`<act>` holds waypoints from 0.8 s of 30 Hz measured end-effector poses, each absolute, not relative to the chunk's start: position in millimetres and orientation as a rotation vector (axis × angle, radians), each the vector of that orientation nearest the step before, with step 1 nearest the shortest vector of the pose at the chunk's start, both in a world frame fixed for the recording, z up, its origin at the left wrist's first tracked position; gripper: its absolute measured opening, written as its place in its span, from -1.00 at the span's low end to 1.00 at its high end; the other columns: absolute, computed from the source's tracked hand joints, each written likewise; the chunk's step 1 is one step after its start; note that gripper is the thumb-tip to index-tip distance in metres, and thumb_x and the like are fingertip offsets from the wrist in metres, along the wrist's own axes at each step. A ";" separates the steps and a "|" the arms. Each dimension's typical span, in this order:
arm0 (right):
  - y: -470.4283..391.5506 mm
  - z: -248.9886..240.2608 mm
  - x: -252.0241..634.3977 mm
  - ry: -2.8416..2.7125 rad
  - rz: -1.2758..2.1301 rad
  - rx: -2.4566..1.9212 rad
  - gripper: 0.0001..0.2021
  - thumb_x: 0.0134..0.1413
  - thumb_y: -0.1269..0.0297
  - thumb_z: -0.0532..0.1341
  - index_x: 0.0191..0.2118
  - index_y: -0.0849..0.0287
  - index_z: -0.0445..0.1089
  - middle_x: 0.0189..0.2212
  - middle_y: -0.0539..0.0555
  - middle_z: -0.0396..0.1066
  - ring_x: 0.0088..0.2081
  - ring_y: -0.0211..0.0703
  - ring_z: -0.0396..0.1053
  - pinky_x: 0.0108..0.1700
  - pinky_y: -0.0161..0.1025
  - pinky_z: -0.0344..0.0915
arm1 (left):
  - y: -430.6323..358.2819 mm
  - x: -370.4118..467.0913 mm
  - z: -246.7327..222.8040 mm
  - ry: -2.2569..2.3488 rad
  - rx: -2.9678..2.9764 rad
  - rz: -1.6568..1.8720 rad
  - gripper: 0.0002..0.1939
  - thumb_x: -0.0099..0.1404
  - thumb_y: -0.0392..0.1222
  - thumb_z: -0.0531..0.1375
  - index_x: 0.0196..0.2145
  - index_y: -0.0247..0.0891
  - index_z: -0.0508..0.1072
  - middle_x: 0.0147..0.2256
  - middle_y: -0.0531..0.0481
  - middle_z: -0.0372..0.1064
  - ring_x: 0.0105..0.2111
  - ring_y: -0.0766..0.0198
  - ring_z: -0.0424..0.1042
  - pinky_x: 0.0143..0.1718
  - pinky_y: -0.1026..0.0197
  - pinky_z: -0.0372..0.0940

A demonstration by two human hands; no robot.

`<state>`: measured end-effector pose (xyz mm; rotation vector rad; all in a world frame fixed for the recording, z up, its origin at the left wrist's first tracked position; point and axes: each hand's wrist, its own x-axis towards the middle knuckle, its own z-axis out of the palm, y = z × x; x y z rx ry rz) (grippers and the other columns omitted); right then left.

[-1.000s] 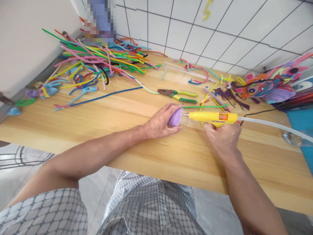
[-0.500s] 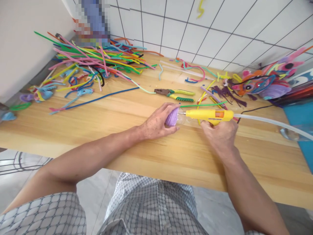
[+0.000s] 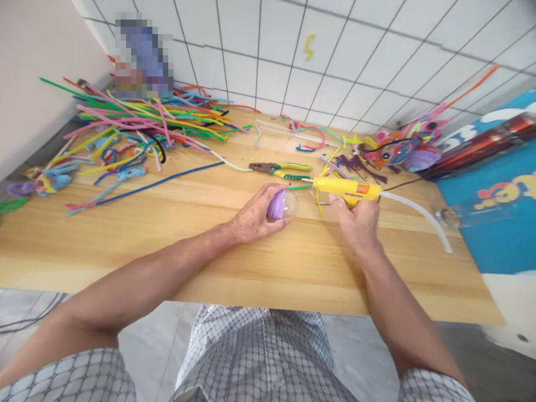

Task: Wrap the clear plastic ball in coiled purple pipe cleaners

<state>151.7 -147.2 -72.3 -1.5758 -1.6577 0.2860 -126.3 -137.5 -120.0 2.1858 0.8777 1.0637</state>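
My left hand [image 3: 253, 219] is closed around a clear, rounded plastic piece whose near side is wrapped in purple pipe cleaner [image 3: 276, 205]. Its transparent part bulges out to the right, past my fingers. In my right hand [image 3: 359, 226] is a yellow hot glue gun [image 3: 344, 188], gripped by the handle. The metal nozzle points left and stands apart from the purple piece, above and right of it. A long translucent glue stick [image 3: 419, 209] sticks out of the gun's back. Just beyond the purple piece lies a green pipe cleaner [image 3: 299, 188].
Green-and-yellow pliers [image 3: 278, 169] lie beyond my hands. A big heap of coloured pipe cleaners [image 3: 163, 114] fills the back left. Colourful finished figures [image 3: 412, 145] stand at the back right, near a dark red cylinder [image 3: 486, 142]. A white tiled wall [image 3: 243, 50] borders the table.
The glue gun's nozzle has drawn away from the purple-wrapped piece, up and to the right. My left hand still holds the piece. The whole view has shifted right.
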 end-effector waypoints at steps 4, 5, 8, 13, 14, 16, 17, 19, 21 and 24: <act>-144.3 -36.9 188.6 -1.501 0.116 -1.720 -0.61 0.21 -0.12 0.24 -0.26 0.13 0.56 -0.31 0.14 0.63 -0.21 0.07 0.57 -0.03 0.01 0.49 | -137.4 -126.3 -120.2 0.906 2.158 1.041 -0.23 0.33 -0.09 0.35 0.40 -0.18 0.18 0.30 -0.28 0.31 0.34 -0.09 0.37 0.43 -0.18 0.31; -145.1 -29.9 202.1 -1.460 0.055 -1.782 -0.60 0.21 -0.13 0.23 -0.24 0.14 0.57 -0.29 0.15 0.63 -0.20 0.07 0.56 -0.04 0.00 0.48 | -137.4 -126.0 -120.5 0.909 2.157 1.032 -0.23 0.33 -0.07 0.36 0.40 -0.19 0.18 0.31 -0.29 0.31 0.34 -0.10 0.37 0.43 -0.19 0.31; -151.9 -24.8 245.1 -1.361 -0.120 -2.088 -0.55 0.14 -0.18 0.22 -0.28 0.15 0.53 -0.38 0.19 0.58 -0.28 0.10 0.50 -0.14 0.01 0.45 | -137.4 -124.8 -121.7 0.924 2.149 1.019 -0.26 0.38 -0.01 0.34 0.39 -0.21 0.19 0.30 -0.31 0.30 0.33 -0.11 0.37 0.42 -0.22 0.31; -165.4 -61.6 295.5 -1.239 -0.113 -2.350 -0.59 0.08 -0.05 0.25 -0.21 0.24 0.53 -0.29 0.42 0.58 -0.17 0.31 0.50 -0.10 0.12 0.40 | -137.6 -122.4 -123.3 0.947 2.136 1.022 -0.32 0.40 0.01 0.31 0.36 -0.23 0.24 0.27 -0.31 0.34 0.30 -0.09 0.40 0.40 -0.24 0.32; -166.6 -70.3 301.1 -1.211 -0.103 -2.388 -0.59 0.09 -0.03 0.25 -0.19 0.26 0.53 -0.27 0.45 0.58 -0.16 0.33 0.51 -0.10 0.13 0.39 | -137.6 -122.1 -123.3 0.946 2.135 1.021 -0.31 0.39 0.01 0.32 0.36 -0.23 0.24 0.27 -0.30 0.34 0.30 -0.09 0.40 0.40 -0.24 0.32; -167.0 -84.2 309.1 -1.166 -0.083 -2.440 -0.57 0.12 0.00 0.23 -0.11 0.31 0.52 -0.23 0.50 0.58 -0.13 0.35 0.52 -0.09 0.13 0.39 | -137.8 -122.1 -122.8 0.950 2.133 1.017 -0.31 0.39 0.00 0.32 0.36 -0.22 0.24 0.28 -0.30 0.34 0.31 -0.08 0.40 0.40 -0.23 0.32; -166.6 -88.8 311.9 -1.152 -0.069 -2.460 -0.54 0.13 0.01 0.22 -0.07 0.33 0.52 -0.20 0.53 0.58 -0.11 0.37 0.52 -0.07 0.14 0.39 | -137.9 -122.2 -122.3 0.952 2.134 1.012 -0.30 0.39 0.00 0.32 0.37 -0.23 0.23 0.28 -0.31 0.33 0.31 -0.08 0.40 0.40 -0.23 0.32; -167.0 -93.3 316.0 -1.144 -0.037 -2.482 -0.49 0.13 0.02 0.22 0.02 0.38 0.50 -0.12 0.57 0.57 -0.07 0.40 0.53 -0.04 0.17 0.40 | -138.2 -122.6 -120.9 0.955 2.136 1.000 -0.31 0.40 -0.01 0.31 0.37 -0.25 0.22 0.29 -0.33 0.33 0.31 -0.08 0.40 0.40 -0.22 0.32; -171.8 -92.8 319.0 -1.166 -0.012 -2.480 -0.45 0.11 0.01 0.23 0.07 0.38 0.49 -0.05 0.58 0.57 -0.02 0.42 0.53 0.02 0.20 0.40 | -138.6 -122.8 -119.4 0.949 2.137 0.987 -0.31 0.41 0.00 0.30 0.37 -0.26 0.22 0.29 -0.33 0.33 0.32 -0.08 0.40 0.41 -0.21 0.32; -190.9 -89.2 320.5 -1.229 -0.040 -2.448 -0.42 0.06 -0.02 0.26 0.05 0.36 0.50 0.01 0.57 0.56 0.09 0.45 0.49 0.16 0.26 0.37 | -138.8 -122.6 -118.3 0.948 2.129 0.983 -0.30 0.40 0.00 0.32 0.37 -0.24 0.23 0.29 -0.32 0.34 0.33 -0.08 0.39 0.42 -0.20 0.32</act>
